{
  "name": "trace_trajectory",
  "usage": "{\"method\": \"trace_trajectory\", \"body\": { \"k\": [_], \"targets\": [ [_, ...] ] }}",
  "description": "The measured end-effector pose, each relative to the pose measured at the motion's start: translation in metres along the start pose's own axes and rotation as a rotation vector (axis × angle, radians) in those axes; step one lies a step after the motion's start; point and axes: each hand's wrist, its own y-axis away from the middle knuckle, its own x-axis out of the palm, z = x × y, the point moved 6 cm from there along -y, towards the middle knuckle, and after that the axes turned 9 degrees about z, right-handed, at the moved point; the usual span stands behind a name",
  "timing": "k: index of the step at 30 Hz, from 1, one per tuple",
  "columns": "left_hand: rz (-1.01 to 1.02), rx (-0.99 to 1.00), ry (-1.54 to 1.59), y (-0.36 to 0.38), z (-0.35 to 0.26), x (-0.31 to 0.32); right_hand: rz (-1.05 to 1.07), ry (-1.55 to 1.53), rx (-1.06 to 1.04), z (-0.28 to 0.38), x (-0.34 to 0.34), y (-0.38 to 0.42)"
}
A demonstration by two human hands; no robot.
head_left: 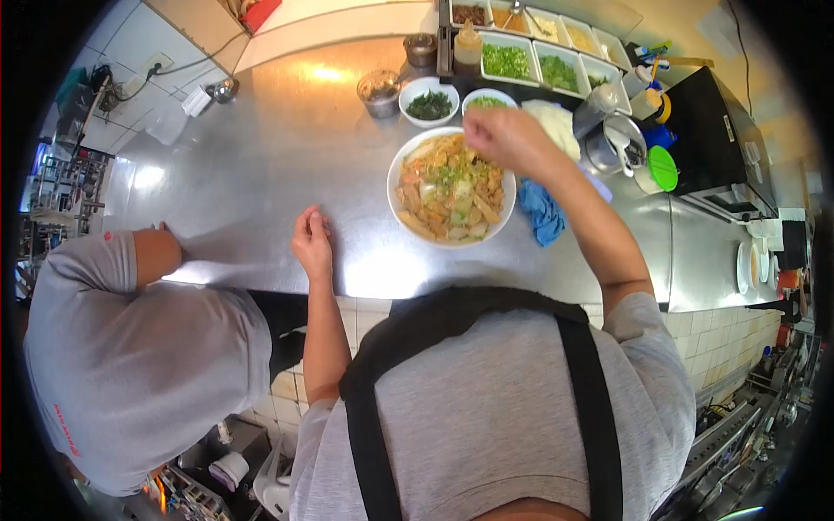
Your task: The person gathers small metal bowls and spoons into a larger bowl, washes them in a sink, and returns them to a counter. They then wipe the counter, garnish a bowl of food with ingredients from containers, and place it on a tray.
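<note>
A large white bowl (392, 198) stands on the steel counter, filled with a stir-fried dish (447, 191) of noodles, cabbage and pale strips with green bits scattered on top. My right hand (506, 139) is over the bowl's upper right rim with its fingers pinched together, and what they hold is hidden. Just behind that hand is a small white bowl of chopped greens (488, 97), partly covered from view. My left hand (313, 239) is near the counter's front edge, left of the large bowl, fingers loosely curled and slightly apart, holding nothing.
Beside the bowl lies a crumpled blue cloth (542, 214). Behind are a bowl of dark greens (430, 106), a plastic tub (380, 94), and a topping rack (506, 61). A metal pot (611, 154) and a green-lidded container (662, 168) stand right. A co-worker (156, 347) stands at left.
</note>
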Motion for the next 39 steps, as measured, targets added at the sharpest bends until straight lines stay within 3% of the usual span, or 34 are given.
{"method": "trace_trajectory", "body": {
  "k": [2, 4, 5, 7, 8, 9, 10, 11, 12, 15, 22, 24, 31, 36, 38, 39],
  "targets": [
    [0.018, -0.054, 0.003, 0.001, 0.003, 0.001, 0.033, 0.07, -0.004, -0.003, 0.007, 0.004],
    [0.01, -0.051, -0.02, 0.001, -0.001, 0.0, 0.28, 0.016, -0.431, 0.011, 0.021, 0.014],
    [0.003, -0.068, -0.049, 0.001, 0.0, 0.0, 0.268, 0.029, -0.435, 0.007, 0.004, 0.006],
    [0.004, -0.092, -0.009, 0.002, 0.005, -0.002, 0.36, -0.074, -0.214, -0.017, -0.033, -0.02],
    [0.012, -0.129, 0.026, 0.001, 0.011, -0.002, 0.171, -0.08, -0.154, -0.045, -0.052, -0.039],
    [0.004, -0.113, 0.03, 0.0, 0.016, -0.002, 0.072, -0.168, 0.04, -0.064, -0.08, -0.053],
    [-0.109, 0.015, -0.043, -0.001, 0.016, -0.006, -0.072, -0.153, 0.092, -0.097, -0.094, -0.075],
    [-0.223, 0.14, -0.118, 0.0, 0.01, -0.011, -0.105, -0.261, 0.18, -0.128, -0.105, -0.096],
    [-0.235, 0.153, -0.117, 0.0, 0.007, -0.012, -0.136, -0.373, 0.267, -0.158, -0.113, -0.116],
    [-0.283, 0.127, -0.18, 0.0, -0.004, -0.015, -0.134, -0.327, 0.348, -0.232, -0.105, -0.188],
    [-0.211, 0.045, -0.267, -0.009, -0.001, -0.01, -0.171, 0.059, 0.281, -0.281, -0.066, -0.298],
    [-0.197, 0.031, -0.257, -0.01, -0.001, -0.009, -0.108, 0.243, 0.262, -0.273, -0.054, -0.307],
    [-0.187, 0.009, -0.248, -0.011, -0.002, -0.007, -0.099, 0.347, 0.186, -0.284, -0.038, -0.324],
    [-0.178, -0.014, -0.249, -0.012, -0.003, -0.007, -0.137, 0.241, 0.219, -0.288, -0.058, -0.318],
    [-0.181, -0.01, -0.252, -0.012, -0.003, -0.006, -0.005, -0.205, 0.419, -0.296, -0.059, -0.307],
    [-0.184, -0.006, -0.257, -0.011, -0.003, -0.007, -0.006, -0.203, 0.417, -0.299, -0.06, -0.306]
  ]
}}
